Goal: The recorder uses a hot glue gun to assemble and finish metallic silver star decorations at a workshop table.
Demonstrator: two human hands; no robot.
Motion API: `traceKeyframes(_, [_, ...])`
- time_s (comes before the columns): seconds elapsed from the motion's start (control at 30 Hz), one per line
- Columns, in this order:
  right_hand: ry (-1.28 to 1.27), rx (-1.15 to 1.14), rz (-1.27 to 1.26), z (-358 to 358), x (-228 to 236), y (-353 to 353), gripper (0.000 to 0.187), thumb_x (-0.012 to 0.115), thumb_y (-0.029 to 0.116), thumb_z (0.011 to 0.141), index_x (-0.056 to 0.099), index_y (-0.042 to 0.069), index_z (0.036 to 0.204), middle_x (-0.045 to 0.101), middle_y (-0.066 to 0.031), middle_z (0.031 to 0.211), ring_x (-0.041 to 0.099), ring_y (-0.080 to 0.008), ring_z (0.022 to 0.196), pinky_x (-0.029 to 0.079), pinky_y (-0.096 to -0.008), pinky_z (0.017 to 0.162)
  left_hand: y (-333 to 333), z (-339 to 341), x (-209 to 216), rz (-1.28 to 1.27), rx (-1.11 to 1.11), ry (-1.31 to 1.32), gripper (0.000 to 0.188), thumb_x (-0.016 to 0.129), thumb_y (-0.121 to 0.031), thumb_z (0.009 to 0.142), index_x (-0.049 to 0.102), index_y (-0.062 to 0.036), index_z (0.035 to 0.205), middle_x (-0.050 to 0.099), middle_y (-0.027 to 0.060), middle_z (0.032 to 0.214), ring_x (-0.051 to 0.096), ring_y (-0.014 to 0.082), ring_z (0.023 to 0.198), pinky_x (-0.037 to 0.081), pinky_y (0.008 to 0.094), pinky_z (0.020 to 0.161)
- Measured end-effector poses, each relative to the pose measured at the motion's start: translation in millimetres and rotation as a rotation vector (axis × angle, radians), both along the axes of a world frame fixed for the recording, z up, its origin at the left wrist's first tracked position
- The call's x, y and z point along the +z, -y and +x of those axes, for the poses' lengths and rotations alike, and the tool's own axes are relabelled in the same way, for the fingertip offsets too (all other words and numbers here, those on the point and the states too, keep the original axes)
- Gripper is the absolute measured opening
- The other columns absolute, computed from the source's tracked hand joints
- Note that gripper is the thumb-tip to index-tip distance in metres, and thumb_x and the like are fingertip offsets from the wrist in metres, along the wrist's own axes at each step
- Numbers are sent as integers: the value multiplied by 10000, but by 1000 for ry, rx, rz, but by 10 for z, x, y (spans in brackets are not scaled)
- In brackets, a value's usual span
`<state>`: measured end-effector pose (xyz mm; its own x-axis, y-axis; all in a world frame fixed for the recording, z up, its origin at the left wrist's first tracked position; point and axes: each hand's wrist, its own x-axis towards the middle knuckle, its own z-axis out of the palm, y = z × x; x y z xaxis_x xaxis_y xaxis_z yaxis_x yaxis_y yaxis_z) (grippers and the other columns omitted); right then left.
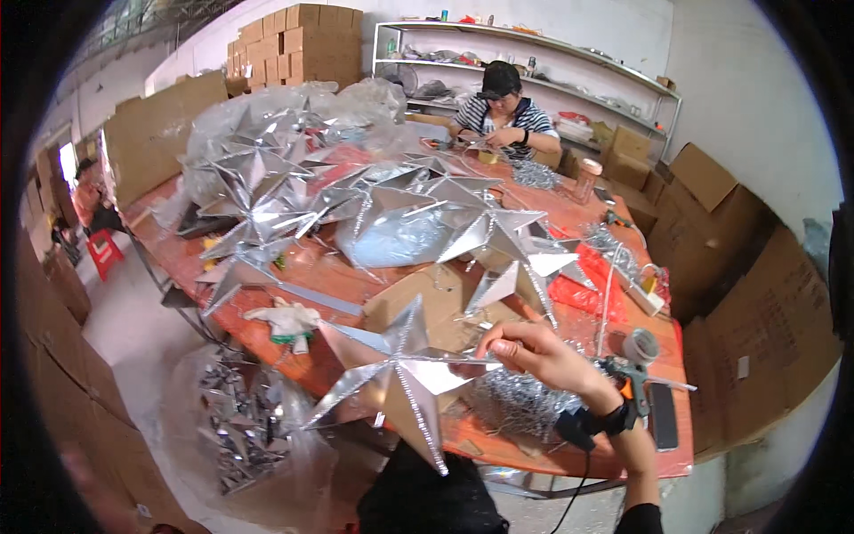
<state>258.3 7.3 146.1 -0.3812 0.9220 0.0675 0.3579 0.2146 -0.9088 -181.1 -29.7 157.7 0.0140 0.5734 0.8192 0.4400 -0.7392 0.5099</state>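
A large silver foil star (pixel 396 360) with sparkling trim along its ridges is in front of me at the table's near edge. My right hand (pixel 534 351) is closed, thumb and fingers pinched on the star's right point. A dark band circles that wrist. Below the hand lies a tangled heap of silver tinsel trim (pixel 525 400). A hot glue gun (pixel 633 383) with an orange part lies beside my right wrist. At the lower left edge a faint skin-toned smear (pixel 89 485) may be my left hand; no fingers can be made out.
Many silver stars (pixel 267 196) cover the red table (pixel 347 285). A white glove (pixel 285 322), phone (pixel 664 416), tape roll (pixel 640 345) and power strip (pixel 642 295) lie around. A co-worker (pixel 507 116) sits opposite. Cardboard boxes (pixel 756 311) stand right; a plastic bag of silver pieces (pixel 240 427) is left.
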Motion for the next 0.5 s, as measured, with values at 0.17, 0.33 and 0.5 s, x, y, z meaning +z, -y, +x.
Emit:
traceKeyframes(0.17, [211,-79,228,82,-360,-520,165,559,150,896,606,13,974,638,-42,834,593,-104,808,484,-276,685,348,602,-173,-507,-610,-124,235,519,-205,875,653,-24,806,672,89,760,626,242,745,470,366,753])
traceKeyframes(0.33, [353,-40,51,135,-559,-684,344,526,321,916,631,5,997,648,-62,840,578,-121,796,460,-279,714,167,1237,-1044,-946,-903,-116,271,369,-183,981,551,16,961,616,78,885,582,132,832,453,248,755])
traceKeyframes(0.5, [404,77,-144,21,-506,-720,429,490,405,926,623,5,1007,610,-20,841,510,-94,812,416,-253,744,16,1617,-1561,-918,-801,374,311,314,-229,1000,510,7,946,615,92,886,591,132,803,463,244,725])
